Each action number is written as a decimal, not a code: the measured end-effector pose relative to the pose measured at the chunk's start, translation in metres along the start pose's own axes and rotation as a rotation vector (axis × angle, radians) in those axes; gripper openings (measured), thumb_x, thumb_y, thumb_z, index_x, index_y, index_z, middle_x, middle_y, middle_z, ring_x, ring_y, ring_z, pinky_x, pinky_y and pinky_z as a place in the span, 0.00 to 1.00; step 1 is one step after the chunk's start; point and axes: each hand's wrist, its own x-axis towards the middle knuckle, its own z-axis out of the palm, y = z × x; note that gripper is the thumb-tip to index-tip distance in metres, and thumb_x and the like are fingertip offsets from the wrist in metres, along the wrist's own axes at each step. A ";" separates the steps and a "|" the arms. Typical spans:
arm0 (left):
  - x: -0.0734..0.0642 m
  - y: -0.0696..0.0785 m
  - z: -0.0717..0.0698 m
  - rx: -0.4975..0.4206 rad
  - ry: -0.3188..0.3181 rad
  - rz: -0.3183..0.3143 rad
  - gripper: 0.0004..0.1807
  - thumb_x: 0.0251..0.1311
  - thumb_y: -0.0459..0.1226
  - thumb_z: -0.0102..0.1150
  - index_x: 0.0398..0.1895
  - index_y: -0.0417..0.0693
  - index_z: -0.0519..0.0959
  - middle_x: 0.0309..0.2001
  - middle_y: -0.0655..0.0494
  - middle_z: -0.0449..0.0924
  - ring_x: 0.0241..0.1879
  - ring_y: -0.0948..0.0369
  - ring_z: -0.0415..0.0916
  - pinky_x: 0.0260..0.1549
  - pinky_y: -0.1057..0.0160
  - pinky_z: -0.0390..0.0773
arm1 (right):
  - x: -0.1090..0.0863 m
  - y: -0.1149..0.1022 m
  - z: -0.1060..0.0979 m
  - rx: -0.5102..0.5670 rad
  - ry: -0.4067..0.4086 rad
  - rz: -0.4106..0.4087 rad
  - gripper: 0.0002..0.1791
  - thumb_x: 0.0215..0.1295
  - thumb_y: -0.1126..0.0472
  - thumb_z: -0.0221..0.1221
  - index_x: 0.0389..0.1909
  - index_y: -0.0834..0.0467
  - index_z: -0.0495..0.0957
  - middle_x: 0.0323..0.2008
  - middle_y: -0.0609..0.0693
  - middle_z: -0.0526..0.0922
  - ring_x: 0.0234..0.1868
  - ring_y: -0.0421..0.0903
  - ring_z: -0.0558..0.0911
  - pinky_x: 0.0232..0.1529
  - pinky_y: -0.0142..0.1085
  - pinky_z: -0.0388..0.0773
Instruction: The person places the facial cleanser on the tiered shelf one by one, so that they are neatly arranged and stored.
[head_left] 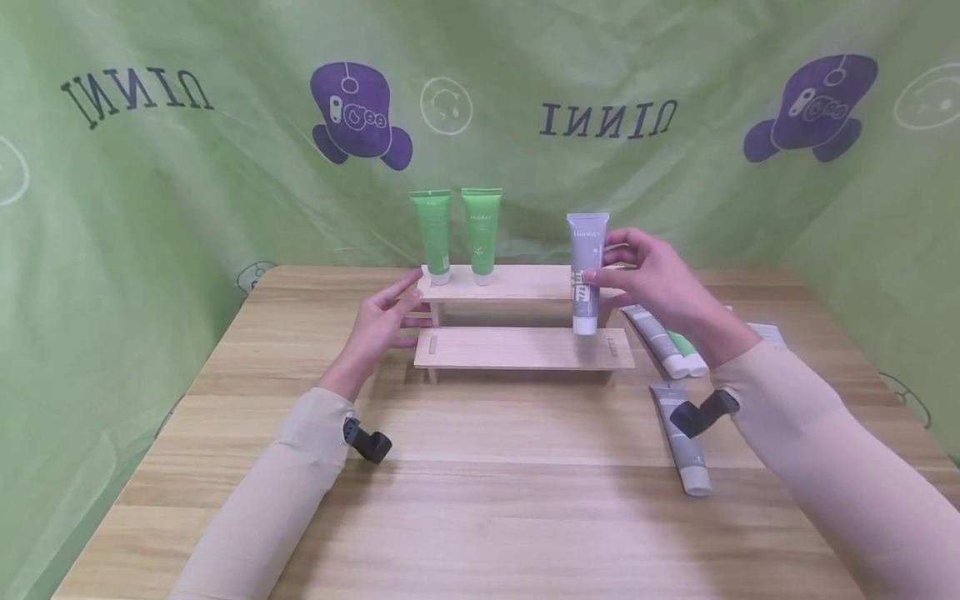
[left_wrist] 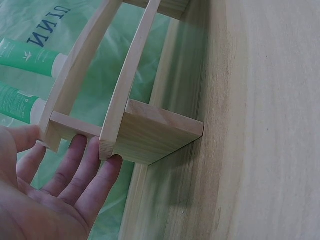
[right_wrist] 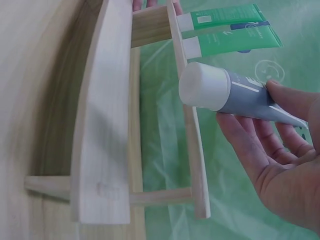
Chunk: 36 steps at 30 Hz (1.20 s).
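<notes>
My right hand [head_left: 652, 279] pinches a grey tube [head_left: 587, 267] with a white cap, thumb on its front and fingers behind. The tube is upright, cap down, in front of the right part of the upper shelf [head_left: 525, 287]; in the right wrist view its white cap [right_wrist: 202, 86] points toward the shelf. My left hand [head_left: 378, 325] touches the left end of the two-step wooden rack, fingers spread along its edges in the left wrist view. Two green tubes [head_left: 433, 237] [head_left: 482, 236] stand on white caps at the upper shelf's left. The lower shelf [head_left: 517, 348] is bare.
To the right of the rack, a grey tube [head_left: 656, 337] and a green tube [head_left: 682, 343] lie side by side, partly behind my right arm. Nearer, another grey tube [head_left: 682, 442] lies on the wooden table [head_left: 510, 517]. A green printed curtain [head_left: 480, 50] hangs behind.
</notes>
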 end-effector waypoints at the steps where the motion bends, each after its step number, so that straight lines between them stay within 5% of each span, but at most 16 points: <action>1: 0.000 0.000 0.000 0.000 0.001 0.000 0.26 0.73 0.50 0.54 0.73 0.71 0.67 0.60 0.40 0.78 0.52 0.46 0.82 0.46 0.49 0.85 | 0.002 -0.002 0.001 0.003 0.001 -0.005 0.29 0.66 0.67 0.65 0.64 0.61 0.65 0.53 0.59 0.75 0.49 0.52 0.81 0.46 0.48 0.86; 23: 0.001 -0.002 0.000 0.003 0.002 0.004 0.27 0.73 0.51 0.55 0.73 0.70 0.67 0.60 0.41 0.77 0.53 0.45 0.82 0.46 0.48 0.85 | 0.038 -0.023 0.036 0.116 0.042 -0.176 0.28 0.63 0.75 0.64 0.62 0.63 0.66 0.55 0.61 0.76 0.53 0.56 0.81 0.48 0.42 0.86; 36: 0.001 -0.001 0.000 -0.008 0.005 0.002 0.26 0.73 0.50 0.55 0.73 0.70 0.68 0.61 0.42 0.76 0.55 0.42 0.80 0.47 0.46 0.84 | 0.050 -0.023 0.051 0.085 0.087 -0.216 0.29 0.63 0.74 0.64 0.64 0.62 0.66 0.57 0.59 0.77 0.56 0.55 0.80 0.55 0.42 0.82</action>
